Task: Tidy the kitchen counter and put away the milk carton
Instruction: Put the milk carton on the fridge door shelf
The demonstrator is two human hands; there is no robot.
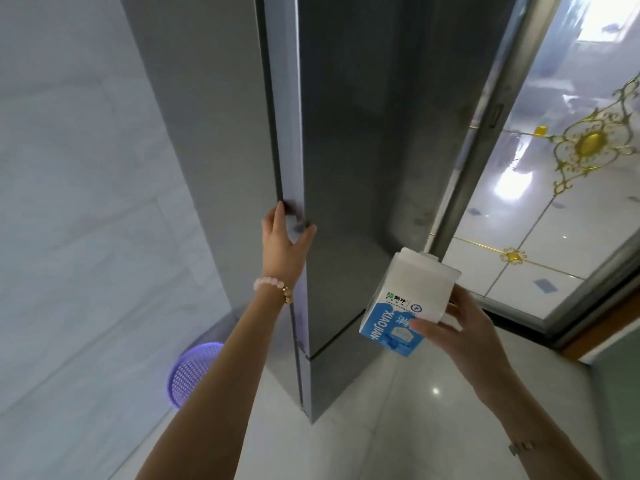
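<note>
A tall grey fridge [346, 150] stands in front of me, doors closed. My left hand [282, 242] grips the left edge of its upper door, fingers wrapped around the edge, thumb on the door front. A white and blue milk carton [405, 303] is tilted in my right hand [460, 337], held low to the right of the fridge, apart from it. A bead bracelet is on my left wrist.
A purple mesh basket [192, 374] stands on the floor at the left of the fridge, by the white tiled wall [79, 202]. A glass sliding door with gold ornaments [554, 188] is at the right. The floor [398, 410] is glossy white tile.
</note>
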